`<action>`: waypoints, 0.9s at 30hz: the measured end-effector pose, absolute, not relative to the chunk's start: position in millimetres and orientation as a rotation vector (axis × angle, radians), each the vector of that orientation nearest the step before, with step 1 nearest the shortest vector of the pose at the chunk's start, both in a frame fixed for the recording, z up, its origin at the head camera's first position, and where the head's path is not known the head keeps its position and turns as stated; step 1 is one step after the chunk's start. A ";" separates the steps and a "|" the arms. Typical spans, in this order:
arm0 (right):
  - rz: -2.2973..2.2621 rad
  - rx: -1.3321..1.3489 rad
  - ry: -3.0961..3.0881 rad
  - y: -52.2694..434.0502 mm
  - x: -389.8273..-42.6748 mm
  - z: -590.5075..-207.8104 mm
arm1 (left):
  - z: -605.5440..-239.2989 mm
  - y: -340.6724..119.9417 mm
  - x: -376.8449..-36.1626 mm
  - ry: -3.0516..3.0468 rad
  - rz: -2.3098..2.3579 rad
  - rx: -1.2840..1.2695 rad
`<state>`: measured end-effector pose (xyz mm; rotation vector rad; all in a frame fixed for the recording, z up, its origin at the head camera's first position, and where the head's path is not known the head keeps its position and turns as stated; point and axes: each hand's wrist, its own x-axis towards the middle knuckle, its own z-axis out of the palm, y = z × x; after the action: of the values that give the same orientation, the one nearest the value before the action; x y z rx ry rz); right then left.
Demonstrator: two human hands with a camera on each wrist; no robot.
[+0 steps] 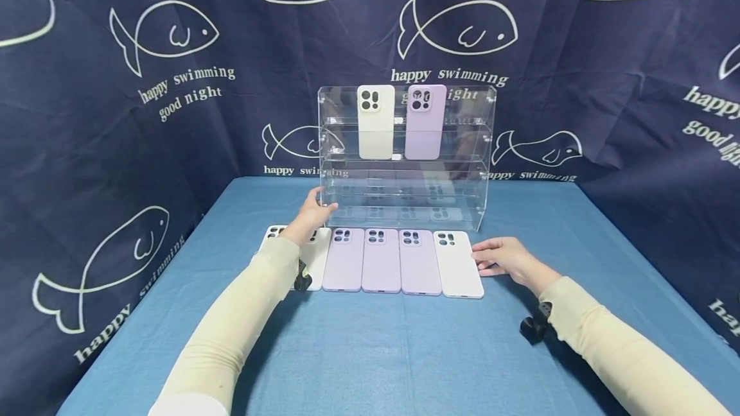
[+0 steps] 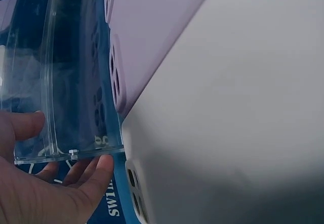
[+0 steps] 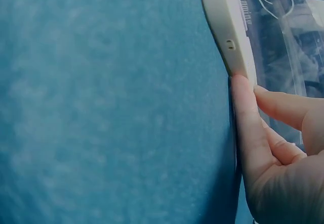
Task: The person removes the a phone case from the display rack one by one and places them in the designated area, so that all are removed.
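A clear acrylic tiered stand [image 1: 405,188] stands on the table with a white phone case [image 1: 376,140] and a purple phone case [image 1: 424,137] on its upper part. My left hand [image 1: 310,217] grips the stand's left side panel, thumb on the inner face and fingers outside in the left wrist view. Before the stand lies a row of phone cases. At its right end my right hand [image 1: 505,259] pinches the right edge of a white phone case [image 1: 460,268]; fingertips [image 3: 243,85] meet its side in the right wrist view. My left forearm partly hides the row's left end.
Three purple phone cases [image 1: 381,268] lie side by side in the row, with white phone cases [image 1: 315,262] at its left. A blue cloth [image 1: 370,352] covers the table. A dark fish-print curtain [image 1: 312,76] hangs behind and at both sides.
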<state>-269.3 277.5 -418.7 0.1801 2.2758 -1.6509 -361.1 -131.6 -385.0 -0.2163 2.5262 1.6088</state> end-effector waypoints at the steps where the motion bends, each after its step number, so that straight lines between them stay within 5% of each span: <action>1: -1.649 0.177 2.270 277.6 -269.3 -418.3 | -384.6 -131.7 -360.8 2.517 1.617 -0.217; 27: -1.658 0.182 2.184 281.4 -271.4 -418.5 | -380.5 -126.3 -363.6 2.463 1.703 -0.287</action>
<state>-271.4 281.4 -418.5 0.1821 2.1843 -1.6580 -363.6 -126.3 -380.5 -0.2871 2.4633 1.7034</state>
